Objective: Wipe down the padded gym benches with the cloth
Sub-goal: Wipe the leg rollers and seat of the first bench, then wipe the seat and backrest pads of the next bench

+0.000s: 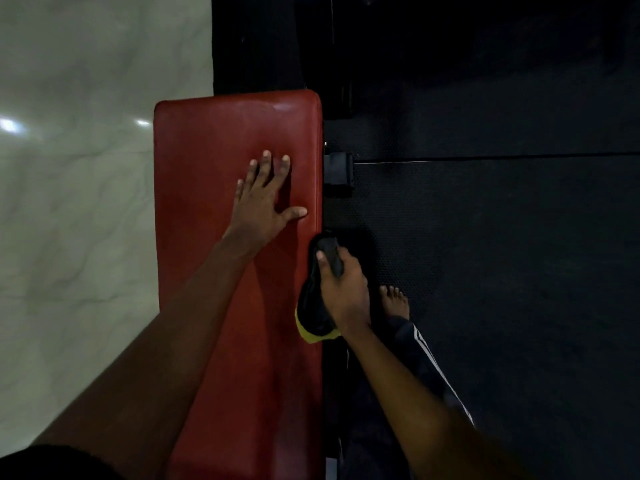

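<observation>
Setting: dim gym corner. A pale marble-look surface (69, 209) is seen to the left of the red padded bench (214, 140); black rubber flooring (502, 237) lies to its right. A black bracket (338, 169), presumably part of the frame, juts out at the bench's right edge.

Left hand (263, 199): laid flat on the bench pad, toward the far end, fingers spread, thumb pointing to the right edge. Nothing is held; the grip is wide. The arm is stretched along the pad, probably so that the body is braced while leaning over.

Right hand (343, 285): closed around the cloth (313, 306), which is dark with a yellow border at its near end. The cloth is bunched and pressed against the right side edge of the bench, just nearer than the left thumb, thumb on top of the wad. The grip is tight on the cloth; it appears to be held so for wiping the side wall of the padding rather than the top.

A bare foot (394, 301) and a striped trouser leg (426, 355) are seen on the flooring just right of the bench.

Judgement: side-edge wiping is in hand; whether the top is done cannot be told.
</observation>
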{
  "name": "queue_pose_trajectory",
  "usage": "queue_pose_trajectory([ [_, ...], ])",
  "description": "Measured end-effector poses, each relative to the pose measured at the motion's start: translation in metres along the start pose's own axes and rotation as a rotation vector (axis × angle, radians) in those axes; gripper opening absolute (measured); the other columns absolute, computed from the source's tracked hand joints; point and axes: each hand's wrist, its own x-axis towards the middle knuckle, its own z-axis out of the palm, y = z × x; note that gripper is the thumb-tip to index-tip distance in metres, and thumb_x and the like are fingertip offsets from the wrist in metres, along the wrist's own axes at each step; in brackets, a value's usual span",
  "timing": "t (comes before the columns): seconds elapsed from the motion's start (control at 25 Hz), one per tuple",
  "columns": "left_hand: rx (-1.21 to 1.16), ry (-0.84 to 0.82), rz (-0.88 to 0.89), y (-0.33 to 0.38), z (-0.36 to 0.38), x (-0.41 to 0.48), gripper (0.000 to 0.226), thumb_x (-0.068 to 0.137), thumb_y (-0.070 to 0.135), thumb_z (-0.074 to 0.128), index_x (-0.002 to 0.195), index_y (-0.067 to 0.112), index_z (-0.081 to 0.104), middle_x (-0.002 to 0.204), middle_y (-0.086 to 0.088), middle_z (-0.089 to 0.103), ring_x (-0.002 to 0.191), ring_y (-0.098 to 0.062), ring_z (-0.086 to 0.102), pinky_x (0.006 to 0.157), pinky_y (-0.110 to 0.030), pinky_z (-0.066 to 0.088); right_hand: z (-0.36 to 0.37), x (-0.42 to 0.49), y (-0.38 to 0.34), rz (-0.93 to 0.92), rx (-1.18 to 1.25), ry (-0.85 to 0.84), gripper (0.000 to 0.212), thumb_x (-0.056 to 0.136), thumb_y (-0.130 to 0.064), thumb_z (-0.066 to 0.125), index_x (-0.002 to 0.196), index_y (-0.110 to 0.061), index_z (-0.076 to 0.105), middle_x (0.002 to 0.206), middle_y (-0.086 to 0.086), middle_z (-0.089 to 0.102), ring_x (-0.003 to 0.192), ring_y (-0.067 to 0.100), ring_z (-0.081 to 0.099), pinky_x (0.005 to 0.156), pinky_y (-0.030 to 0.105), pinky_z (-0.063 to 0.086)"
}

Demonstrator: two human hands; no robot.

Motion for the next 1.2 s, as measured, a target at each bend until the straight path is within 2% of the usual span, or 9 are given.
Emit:
queue_pose_trajectory([
  [0.16,-0.047,-0.022,-0.029,0.003,-0.003,0.0,0.094,0.09,0.055,0.064,0.16,0.035,0.005,0.168,-0.001,-0.009,0.155,-0.024,-0.009,0.122,-0.05,0.0,-0.03,0.002,-0.007,-0.055,-0.104,-0.182,0.045,0.093,-0.063,0.053,0.12,-0.029,0.063,0.112,0.001,0.068,0.104,0.022,0.066,0.093,0.043,0.053],
  [0.24,-0.107,-0.002,-0.052,0.006,-0.01,-0.003,0.083,0.093,0.052,0.061,0.159,0.035,0.013,0.169,-0.001,-0.001,0.155,-0.023,-0.002,0.122,-0.049,0.002,-0.061,0.019,-0.031,-0.091,-0.152,-0.22,0.039,0.093,-0.059,0.058,0.116,-0.029,0.066,0.105,0.001,0.07,0.101,0.023,0.067,0.088,0.041,0.055],
  [0.36,-0.209,0.082,-0.089,0.012,-0.035,-0.015,0.069,0.096,0.05,0.057,0.157,0.031,0.029,0.167,-0.007,0.017,0.153,-0.029,0.015,0.123,-0.051,0.015,-0.119,0.039,-0.09,-0.194,-0.217,-0.122,0.037,0.094,-0.057,0.062,0.115,-0.028,0.069,0.106,0.003,0.071,0.1,0.023,0.066,0.083,0.036,0.053],
  [0.48,-0.294,0.165,-0.096,0.032,-0.092,-0.034,0.064,0.098,0.042,0.06,0.155,0.03,0.033,0.164,-0.007,0.026,0.151,-0.028,0.023,0.121,-0.049,0.021,-0.184,0.039,-0.175,-0.315,-0.299,-0.085,0.037,0.095,-0.056,0.062,0.116,-0.027,0.069,0.104,0.0,0.072,0.1,0.02,0.066,0.077,0.03,0.049],
  [0.6,-0.39,0.257,0.031,0.067,-0.171,-0.052,0.065,0.093,0.043,0.061,0.153,0.031,0.039,0.16,-0.009,0.035,0.148,-0.027,0.032,0.119,-0.052,0.028,-0.243,0.024,-0.264,-0.43,-0.385,-0.014,0.041,0.094,-0.059,0.061,0.121,-0.029,0.069,0.106,0.001,0.072,0.102,0.023,0.067,0.078,0.034,0.053],
  [0.76,-0.452,0.365,0.147,0.119,-0.276,-0.067,0.06,0.094,0.035,0.064,0.15,0.031,0.044,0.156,-0.011,0.041,0.147,-0.026,0.034,0.12,-0.043,0.03,-0.307,-0.013,-0.362,-0.538,-0.478,0.101,0.044,0.092,-0.063,0.06,0.124,-0.034,0.068,0.11,0.003,0.073,0.104,0.03,0.068,0.083,0.044,0.058],
  [0.88,-0.449,0.464,0.229,0.151,-0.353,-0.077,0.063,0.088,0.043,0.06,0.149,0.028,0.047,0.154,-0.011,0.045,0.145,-0.026,0.039,0.118,-0.045,0.034,-0.353,-0.047,-0.431,-0.62,-0.456,0.184,0.039,0.093,-0.058,0.062,0.121,-0.033,0.071,0.107,0.0,0.074,0.103,0.027,0.069,0.08,0.039,0.056],
  [1.04,-0.38,0.578,0.277,0.173,-0.44,-0.091,0.058,0.096,0.027,0.066,0.151,0.029,0.044,0.157,-0.009,0.04,0.146,-0.025,0.036,0.118,-0.04,0.031,-0.397,-0.086,-0.514,-0.689,-0.482,0.262,0.039,0.093,-0.058,0.063,0.119,-0.03,0.072,0.102,0.001,0.073,0.1,0.025,0.068,0.077,0.034,0.053],
  [1.2,-0.354,0.671,0.289,0.183,-0.503,-0.099,0.055,0.097,0.032,0.063,0.149,0.034,0.045,0.159,-0.004,0.037,0.147,-0.022,0.034,0.116,-0.037,0.027,-0.419,-0.119,-0.582,-0.762,-0.435,0.342,0.043,0.091,-0.06,0.064,0.123,-0.032,0.071,0.108,0.003,0.073,0.104,0.026,0.067,0.086,0.041,0.057],
])
